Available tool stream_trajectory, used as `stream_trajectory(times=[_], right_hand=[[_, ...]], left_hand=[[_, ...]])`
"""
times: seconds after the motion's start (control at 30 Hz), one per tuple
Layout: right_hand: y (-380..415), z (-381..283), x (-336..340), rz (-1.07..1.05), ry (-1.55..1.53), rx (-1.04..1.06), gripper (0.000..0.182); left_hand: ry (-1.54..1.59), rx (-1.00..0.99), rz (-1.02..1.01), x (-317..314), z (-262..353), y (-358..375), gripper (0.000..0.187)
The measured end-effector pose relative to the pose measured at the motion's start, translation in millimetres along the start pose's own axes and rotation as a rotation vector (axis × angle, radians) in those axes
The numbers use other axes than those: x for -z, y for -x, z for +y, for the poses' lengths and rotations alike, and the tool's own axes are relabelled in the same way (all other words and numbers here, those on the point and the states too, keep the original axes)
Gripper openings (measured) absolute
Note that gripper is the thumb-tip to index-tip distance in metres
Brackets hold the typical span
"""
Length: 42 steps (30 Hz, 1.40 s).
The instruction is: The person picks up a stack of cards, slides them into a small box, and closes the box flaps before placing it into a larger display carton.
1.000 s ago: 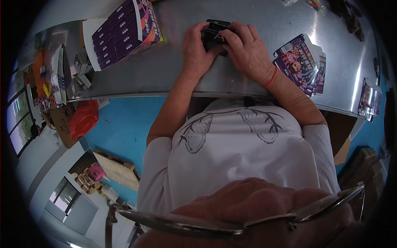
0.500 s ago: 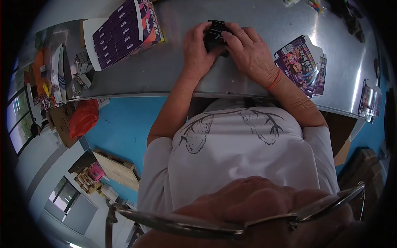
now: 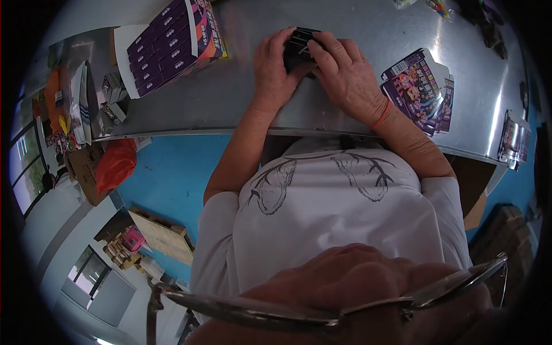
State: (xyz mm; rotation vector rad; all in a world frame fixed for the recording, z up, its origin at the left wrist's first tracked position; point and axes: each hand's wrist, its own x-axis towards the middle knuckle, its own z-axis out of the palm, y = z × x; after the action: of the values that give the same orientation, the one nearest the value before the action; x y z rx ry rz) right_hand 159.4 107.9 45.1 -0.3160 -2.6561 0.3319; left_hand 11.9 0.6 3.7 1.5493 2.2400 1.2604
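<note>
Between my two hands, over the metal table, is a small black item (image 3: 299,47) with thin pale lines on its top. My left hand (image 3: 272,72) wraps round its left side, thumb along the near edge. Fingers of my right hand (image 3: 345,72) press on it from the right; a red band circles that wrist. Part of the black item is hidden by the fingers. To the right of my right hand lie flat printed purple cartons (image 3: 415,89), overlapping. An open display box (image 3: 172,49) with rows of small purple boxes stands to the left.
The metal table (image 3: 190,115) runs across the front, its near edge just before my body. Small grey packs (image 3: 114,92) and white sheets (image 3: 82,103) sit at its left end. A shiny bundle (image 3: 513,138) is at the right corner. A red bag (image 3: 117,164) is lower left.
The fingers of both hands have shifted very slightly on the black item. It remains held in nearly the same place.
</note>
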Motion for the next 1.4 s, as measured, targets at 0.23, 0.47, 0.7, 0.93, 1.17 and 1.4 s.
stream_trajectory(times=[0.23, 0.47, 0.7, 0.93, 1.17, 1.4], right_hand=[[3, 0, 1, -0.009, 0.076, 0.015, 0.045], [2, -9, 12, -0.075, 0.137, 0.028, 0.046], [4, -11, 12, -0.072, 0.129, 0.033, 0.048], [1, -5, 8, -0.058, 0.086, 0.016, 0.048], [3, -14, 16, -0.052, 0.113, 0.044, 0.045], [5, -18, 20, -0.118, 0.061, 0.03, 0.047]], left_hand=[[-0.003, -0.063, 0.028, -1, 0, -1, 0.076], [-0.026, -0.033, 0.001, 1, 0, 0, 0.076], [0.029, -0.032, 0.024, -1, -3, 0, 0.071], [0.019, -0.053, 0.032, -2, -3, 0, 0.072], [-0.019, -0.084, 0.02, -1, -5, 0, 0.074], [0.004, -0.099, 0.029, -3, -8, 1, 0.072]])
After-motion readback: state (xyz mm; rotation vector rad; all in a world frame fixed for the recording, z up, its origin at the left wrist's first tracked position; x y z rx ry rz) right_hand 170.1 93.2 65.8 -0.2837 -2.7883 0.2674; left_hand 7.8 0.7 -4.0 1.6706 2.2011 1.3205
